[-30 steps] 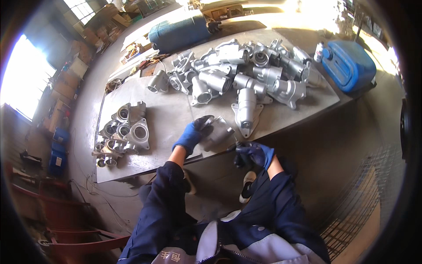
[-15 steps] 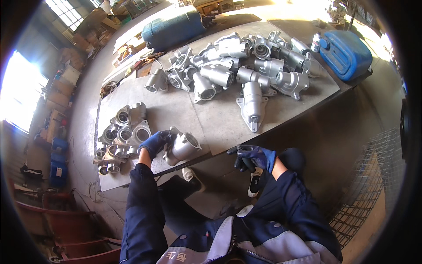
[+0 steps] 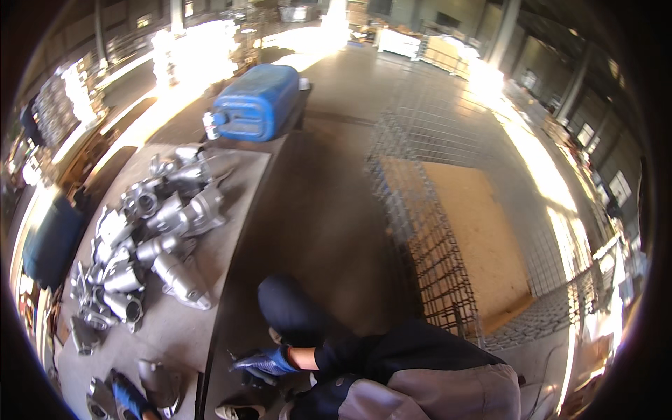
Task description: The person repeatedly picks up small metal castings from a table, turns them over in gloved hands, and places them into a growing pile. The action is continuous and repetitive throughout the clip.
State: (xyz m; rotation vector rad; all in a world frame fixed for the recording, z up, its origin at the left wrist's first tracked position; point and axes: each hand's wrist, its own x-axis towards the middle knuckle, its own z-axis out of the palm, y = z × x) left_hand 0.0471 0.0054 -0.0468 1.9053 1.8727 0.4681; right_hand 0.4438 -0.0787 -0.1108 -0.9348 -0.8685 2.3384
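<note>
My left hand [image 3: 129,397], in a blue glove, is at the lower left on the grey metal table [image 3: 183,329]. It lies against the side of a silver metal casting [image 3: 161,381] near the table's front edge and seems to grip it. My right hand [image 3: 264,362], also in a blue glove, hangs off the table in front of my dark-trousered knee [image 3: 294,315]. Its fingers point left, and I cannot tell whether something thin is pinched in them. A heap of several similar castings [image 3: 157,231] covers the table's far part.
A blue plastic jerrycan [image 3: 259,101] lies at the table's far end. A wire mesh cage [image 3: 420,217] with a wooden board floor [image 3: 476,245] stands on the right across a strip of concrete floor. A dark blue drum [image 3: 49,241] lies at the far left.
My view has swung to the right, so the table now sits at the left and the mesh cage has come into view. My left hand stays by the casting at the table's near edge.
</note>
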